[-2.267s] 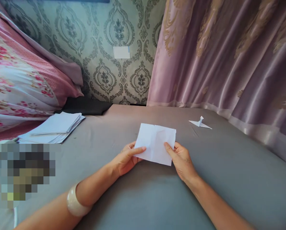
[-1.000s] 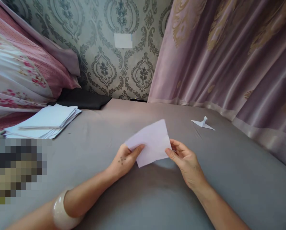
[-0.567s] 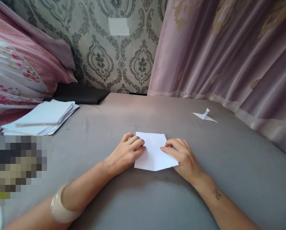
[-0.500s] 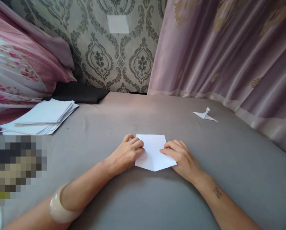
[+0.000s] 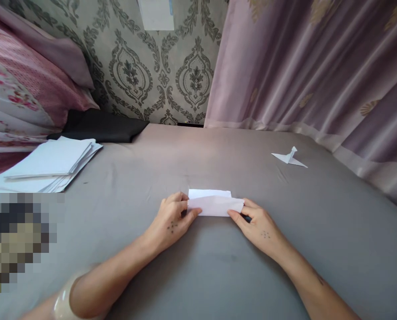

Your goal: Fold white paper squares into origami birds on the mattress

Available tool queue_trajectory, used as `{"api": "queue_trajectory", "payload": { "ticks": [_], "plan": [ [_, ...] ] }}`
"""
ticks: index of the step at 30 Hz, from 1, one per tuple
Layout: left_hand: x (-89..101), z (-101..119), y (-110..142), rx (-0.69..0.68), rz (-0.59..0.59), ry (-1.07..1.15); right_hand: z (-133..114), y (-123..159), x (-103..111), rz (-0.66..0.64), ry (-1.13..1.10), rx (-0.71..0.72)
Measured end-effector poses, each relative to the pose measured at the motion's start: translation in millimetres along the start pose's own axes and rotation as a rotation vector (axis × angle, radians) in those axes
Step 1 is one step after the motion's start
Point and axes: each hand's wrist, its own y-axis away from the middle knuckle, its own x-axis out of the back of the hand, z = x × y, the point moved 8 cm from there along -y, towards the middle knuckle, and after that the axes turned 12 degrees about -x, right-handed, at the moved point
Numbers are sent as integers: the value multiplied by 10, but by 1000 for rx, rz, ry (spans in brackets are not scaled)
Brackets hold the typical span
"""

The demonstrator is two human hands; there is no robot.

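A white sheet of paper (image 5: 215,203) lies on the grey bed sheet (image 5: 198,266), its near half lifted and folded over toward the far edge. My left hand (image 5: 172,220) pinches the paper's left end between thumb and fingers. My right hand (image 5: 256,224) pinches the right end the same way. Both hands rest low on the sheet, one on each side of the fold.
A stack of white paper (image 5: 45,162) lies at the left. A small folded paper figure (image 5: 289,157) sits at the far right. Pink floral bedding (image 5: 21,93), a black cloth (image 5: 98,126), patterned wallpaper (image 5: 152,71) and a mauve curtain (image 5: 301,66) border the bed.
The paper was held up in the air, then laid flat on the sheet. Since then both hands have lifted its near edge and folded it over away from me.
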Motion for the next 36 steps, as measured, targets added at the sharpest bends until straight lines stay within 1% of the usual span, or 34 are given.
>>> {"api": "queue_trajectory", "payload": {
  "ticks": [4, 9, 15, 24, 29, 36],
  "plan": [
    [13, -24, -15, 58, 31, 0, 83, -61, -28, 84, -12, -35],
    [-14, -86, -41, 35, 86, -27, 80, -95, -26, 189, 70, -84],
    [-21, -168, -54, 40, 150, -55, 79, -130, -12, 256, 129, -111],
    [-41, -162, -80, 7, 116, -158, 110, -168, -22, 267, 168, -160],
    [-50, -171, -91, 20, 90, -218, 98, -171, -11, 283, 200, -158],
    [-63, -151, -124, 8, 50, -237, 60, -154, -4, 311, 248, -129]
  ]
}}
